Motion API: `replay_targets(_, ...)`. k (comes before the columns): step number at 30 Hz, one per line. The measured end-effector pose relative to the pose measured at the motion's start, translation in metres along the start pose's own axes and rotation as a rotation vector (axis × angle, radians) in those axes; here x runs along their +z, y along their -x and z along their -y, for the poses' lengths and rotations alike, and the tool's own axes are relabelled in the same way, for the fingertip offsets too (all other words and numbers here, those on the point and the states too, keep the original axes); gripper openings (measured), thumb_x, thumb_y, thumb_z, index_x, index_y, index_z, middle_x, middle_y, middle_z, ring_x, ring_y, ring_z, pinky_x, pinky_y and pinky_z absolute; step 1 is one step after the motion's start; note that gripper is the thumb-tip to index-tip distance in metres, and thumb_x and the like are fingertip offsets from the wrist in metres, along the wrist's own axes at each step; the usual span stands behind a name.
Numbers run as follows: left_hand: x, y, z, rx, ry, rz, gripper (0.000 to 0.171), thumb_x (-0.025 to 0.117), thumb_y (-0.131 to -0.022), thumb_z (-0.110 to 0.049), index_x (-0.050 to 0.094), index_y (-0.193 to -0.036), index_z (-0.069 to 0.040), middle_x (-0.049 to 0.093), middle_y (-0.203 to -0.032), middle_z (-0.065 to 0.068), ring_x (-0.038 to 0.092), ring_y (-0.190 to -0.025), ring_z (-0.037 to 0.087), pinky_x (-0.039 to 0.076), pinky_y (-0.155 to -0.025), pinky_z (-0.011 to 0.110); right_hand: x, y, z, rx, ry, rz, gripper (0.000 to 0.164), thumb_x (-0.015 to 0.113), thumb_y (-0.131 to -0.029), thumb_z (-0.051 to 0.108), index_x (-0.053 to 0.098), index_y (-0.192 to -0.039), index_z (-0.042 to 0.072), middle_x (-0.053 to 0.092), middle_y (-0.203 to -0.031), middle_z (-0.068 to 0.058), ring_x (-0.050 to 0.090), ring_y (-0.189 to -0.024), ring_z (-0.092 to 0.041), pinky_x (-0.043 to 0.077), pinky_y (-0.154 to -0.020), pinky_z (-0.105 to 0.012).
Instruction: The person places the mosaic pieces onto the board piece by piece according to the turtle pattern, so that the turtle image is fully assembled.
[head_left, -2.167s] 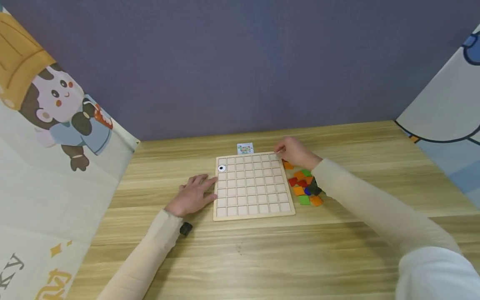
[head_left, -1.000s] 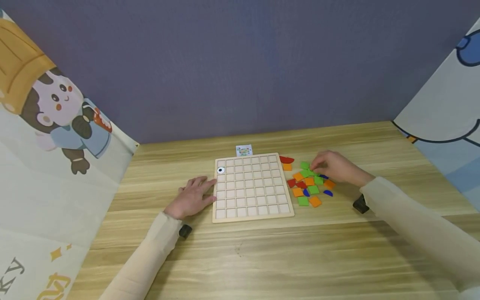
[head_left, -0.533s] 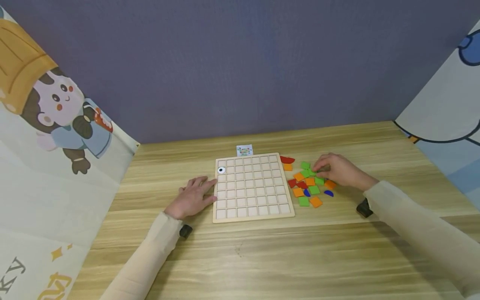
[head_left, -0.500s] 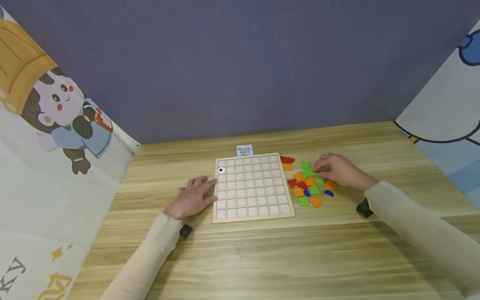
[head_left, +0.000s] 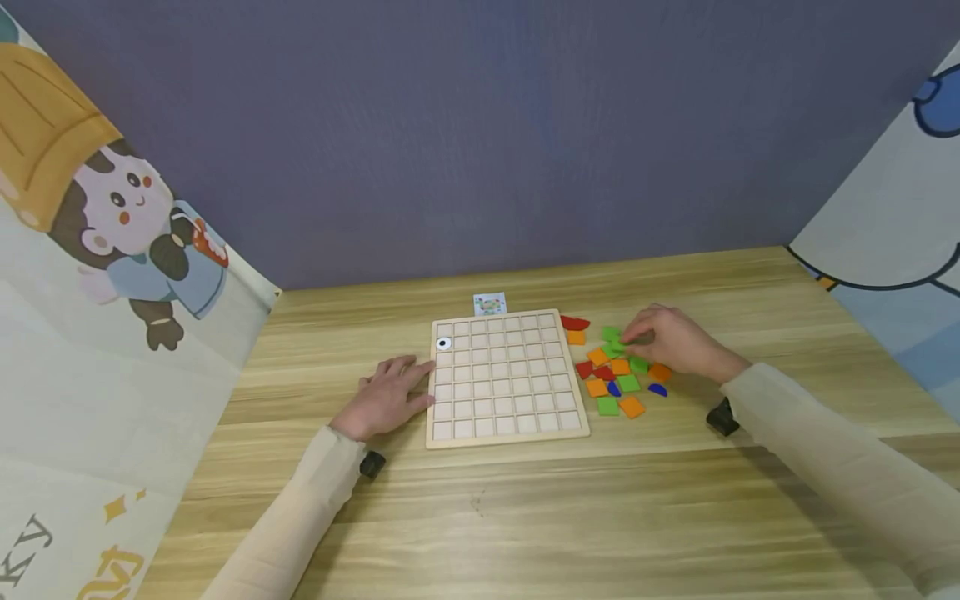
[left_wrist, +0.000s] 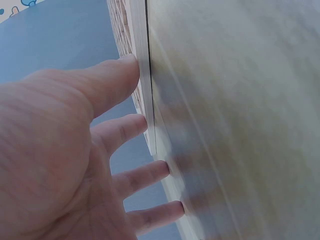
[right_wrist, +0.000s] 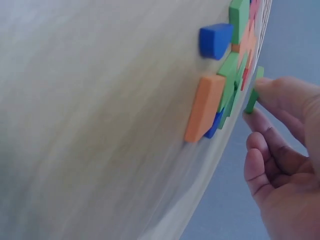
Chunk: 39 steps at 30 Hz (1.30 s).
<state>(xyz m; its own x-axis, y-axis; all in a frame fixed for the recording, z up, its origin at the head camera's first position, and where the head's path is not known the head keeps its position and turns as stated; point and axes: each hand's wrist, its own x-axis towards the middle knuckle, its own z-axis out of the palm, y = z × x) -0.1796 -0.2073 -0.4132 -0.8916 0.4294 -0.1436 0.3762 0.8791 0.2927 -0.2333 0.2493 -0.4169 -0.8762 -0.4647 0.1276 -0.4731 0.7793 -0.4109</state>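
Observation:
In the head view, a wooden grid board (head_left: 506, 379) lies on the table with a white round eye tile (head_left: 443, 343) in a cell near its upper left corner. My left hand (head_left: 386, 398) lies at the board's left side with fingers spread. In the left wrist view, its thumb (left_wrist: 117, 80) and index finger touch the board's edge (left_wrist: 145, 65). Over the pile right of the board, my right hand (head_left: 675, 340) pinches a green tile. The right wrist view shows that green tile (right_wrist: 255, 90) between thumb and finger, raised off the pile; the other fingers curl inward.
Loose orange tiles (head_left: 632, 407), green tiles (head_left: 608, 406), red pieces (head_left: 575, 323) and blue half-round pieces (head_left: 657, 389) lie right of the board. A small printed card (head_left: 490, 303) sits behind it. A dark partition (head_left: 480, 150) stands along the table's back edge.
My right hand has moved from the board's upper right corner to the tile pile and picked up a green tile there. My left hand has stayed at the board's left edge.

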Motion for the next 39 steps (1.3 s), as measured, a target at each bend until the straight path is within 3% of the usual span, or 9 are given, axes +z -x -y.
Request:
replay_targets(12,0.001,0.000,0.001,0.003,-0.007,-0.004,0.061,0.051,-0.096,-0.043,0.034,-0.148,-0.016,0.026,-0.149,0.021,0.023,-0.133,0.046,0.022,-0.091,0.075,0.004,-0.016,0.022,-0.069,-0.047,0.003,0.011,0.076,-0.081,0.011,0.076,-0.091,0.013,0.064,-0.092,0.005,0.054,-0.081,-0.016,0.048,-0.069,-0.034)
replay_targets(20,0.000,0.001,-0.002,-0.001,-0.005,0.000,0.061,0.051,-0.096,-0.043,0.033,-0.148,-0.017,0.026,-0.149,0.021,0.022,-0.134,0.045,0.022,-0.092,0.074,0.009,-0.031,0.048,-0.083,-0.114,0.022,0.013,0.075,-0.082,0.013,0.076,-0.095,0.015,0.065,-0.100,0.003,0.056,-0.092,-0.020,0.047,-0.080,-0.041)
replay_targets(28,-0.002,0.001,-0.004,-0.014,-0.002,0.009,0.061,0.050,-0.096,-0.044,0.032,-0.149,-0.018,0.024,-0.151,0.020,0.021,-0.134,0.046,0.021,-0.093,0.074,0.015,-0.054,0.076,-0.179,-0.129,0.016,0.015,0.075,-0.082,0.012,0.076,-0.097,0.014,0.064,-0.098,0.005,0.056,-0.089,-0.017,0.047,-0.075,-0.035)
replay_targets(39,0.000,-0.001,-0.003,-0.030,-0.007,0.015,0.061,0.050,-0.096,-0.045,0.032,-0.149,-0.019,0.023,-0.151,0.019,0.019,-0.135,0.045,0.020,-0.094,0.074,0.035,-0.085,0.100,-0.258,-0.132,0.037,0.012,0.076,-0.081,0.013,0.077,-0.093,0.015,0.066,-0.095,0.005,0.057,-0.092,-0.017,0.045,-0.084,-0.039)
